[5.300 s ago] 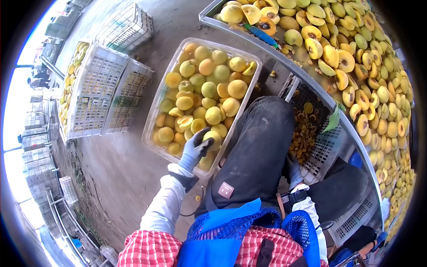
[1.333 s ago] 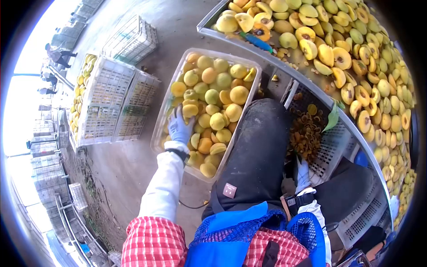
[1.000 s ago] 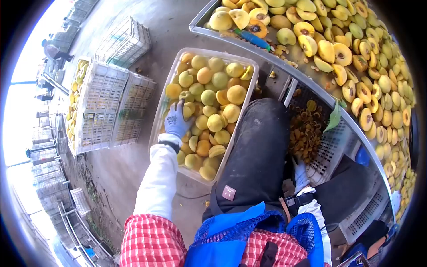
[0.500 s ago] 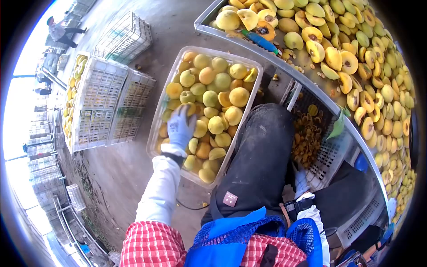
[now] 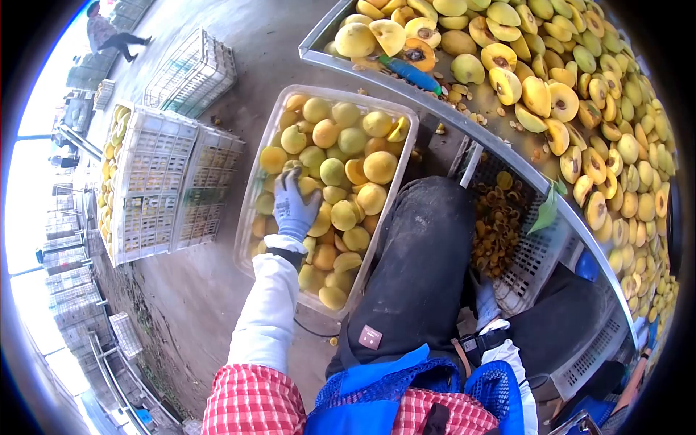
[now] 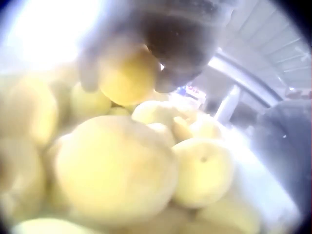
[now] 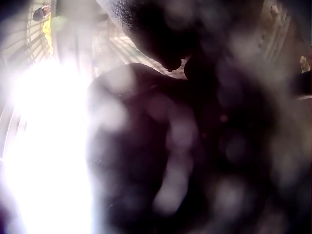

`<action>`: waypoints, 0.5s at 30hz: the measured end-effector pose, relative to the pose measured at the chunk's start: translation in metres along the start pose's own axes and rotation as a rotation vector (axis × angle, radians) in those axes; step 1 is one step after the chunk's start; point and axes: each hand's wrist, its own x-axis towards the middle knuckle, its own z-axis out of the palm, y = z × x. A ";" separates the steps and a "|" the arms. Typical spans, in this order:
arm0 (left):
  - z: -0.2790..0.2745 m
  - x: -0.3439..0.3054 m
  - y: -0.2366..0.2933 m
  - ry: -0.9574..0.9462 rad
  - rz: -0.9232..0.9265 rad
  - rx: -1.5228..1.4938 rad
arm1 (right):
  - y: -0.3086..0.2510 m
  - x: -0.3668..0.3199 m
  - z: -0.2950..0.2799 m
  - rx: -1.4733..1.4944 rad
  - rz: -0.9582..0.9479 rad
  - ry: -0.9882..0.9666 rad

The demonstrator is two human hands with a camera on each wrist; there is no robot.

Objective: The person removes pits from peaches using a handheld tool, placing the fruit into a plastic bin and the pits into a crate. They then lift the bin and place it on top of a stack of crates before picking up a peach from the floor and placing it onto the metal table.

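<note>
A clear plastic crate (image 5: 406, 170) full of whole and halved yellow-green fruit (image 5: 333, 172) stands left of the person's knee. Over the crate's left part is the gloved left hand (image 5: 294, 209), back upward. The left wrist view shows its dark, blurred fingers (image 6: 168, 80) around a yellow fruit (image 6: 127, 78), above other fruit (image 6: 117, 170). Down between the legs, the gloved right hand (image 5: 487, 303) is beside a perforated crate (image 5: 533, 254) with brown scraps (image 5: 496, 228). Its fingers are mostly hidden, and the right wrist view is too dark to show what it touches.
A metal-edged table (image 5: 464, 123) heaped with halved fruit (image 5: 536, 94) curves along the right, with a blue-handled tool (image 5: 410, 74) and a green leaf (image 5: 545, 212) near its edge. Stacked white crates (image 5: 156, 181) stand at the left. Another person (image 5: 109, 32) is in the background.
Compared with the oldest frame, my left hand has left a fruit at the crate's near end and moved farther up and left. Lately it shifts only slightly. A background person has changed place.
</note>
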 end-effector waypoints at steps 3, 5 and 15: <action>0.022 -0.004 -0.006 -0.228 -0.045 0.159 | 0.019 0.007 -0.001 0.053 0.059 -0.043; 0.031 0.003 -0.010 -0.200 0.005 0.295 | 0.007 0.008 -0.001 -0.015 0.132 -0.037; 0.053 -0.014 0.013 -0.179 -0.009 0.273 | 0.014 0.003 0.002 0.033 0.047 0.002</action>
